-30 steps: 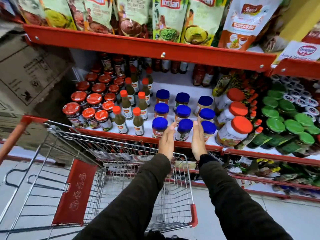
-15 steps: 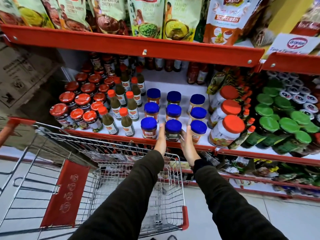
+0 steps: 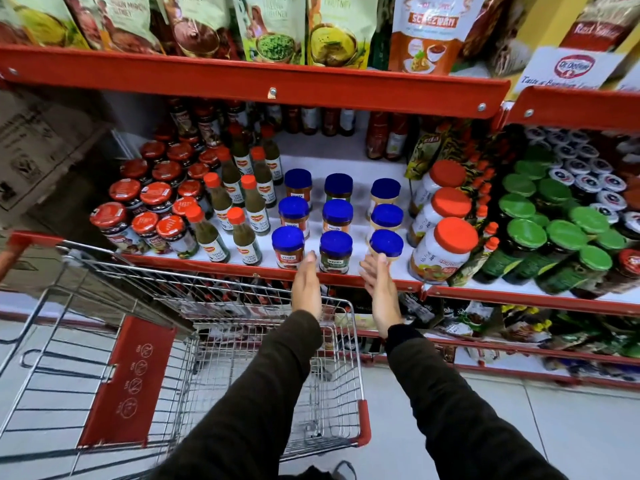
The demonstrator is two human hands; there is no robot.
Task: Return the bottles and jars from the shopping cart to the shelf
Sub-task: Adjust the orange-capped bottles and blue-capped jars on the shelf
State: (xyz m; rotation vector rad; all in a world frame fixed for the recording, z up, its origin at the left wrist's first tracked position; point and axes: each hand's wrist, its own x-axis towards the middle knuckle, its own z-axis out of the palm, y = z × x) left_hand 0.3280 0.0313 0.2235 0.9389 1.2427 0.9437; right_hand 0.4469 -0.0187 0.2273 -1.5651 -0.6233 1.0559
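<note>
Several blue-lidded jars stand in rows on the red-edged shelf [image 3: 194, 263]. The front middle blue-lidded jar [image 3: 334, 251] stands at the shelf's front edge. My left hand [image 3: 306, 287] and my right hand [image 3: 381, 294] are held flat on either side of it, just below and in front, palms facing each other, fingers apart, touching nothing. The wire shopping cart [image 3: 214, 344] with red trim stands under my arms; I see no bottle or jar in its basket.
Red-lidded jars [image 3: 156, 199] and green sauce bottles [image 3: 242, 233] fill the shelf's left. Orange-lidded jam jars [image 3: 446, 244] and green-lidded jars [image 3: 554, 237] stand to the right. Pouches hang above. A cardboard box [image 3: 38, 147] is at far left. The floor is tiled.
Both hands have drawn back from the front middle blue-lidded jar and spread slightly apart. The jar stays on the shelf.
</note>
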